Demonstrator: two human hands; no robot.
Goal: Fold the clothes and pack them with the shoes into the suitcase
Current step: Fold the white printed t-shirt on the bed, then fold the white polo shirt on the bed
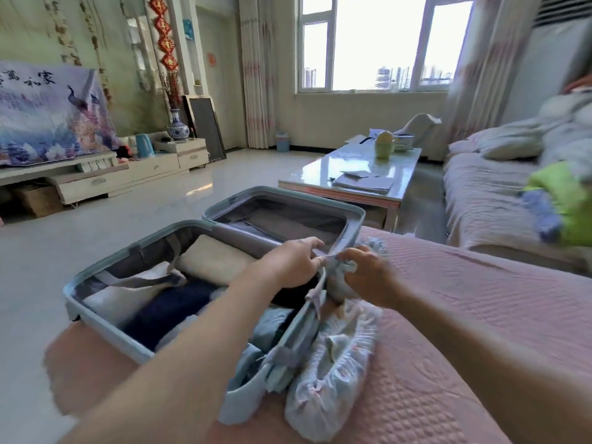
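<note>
1. Suitcase lies open on the pink quilted seat, folded clothes already rowed in the near half.
2. Left hand and right hand meet at the rim, both pinching a wrapped shoe. It is blurry; they are probably tightening its cover so it goes in clean.
3. Second wrapped shoe rests just outside, touching the case wall, not yet packed.
4. Both forearms reach forward, fingers curled, wrists angled inward.
</note>
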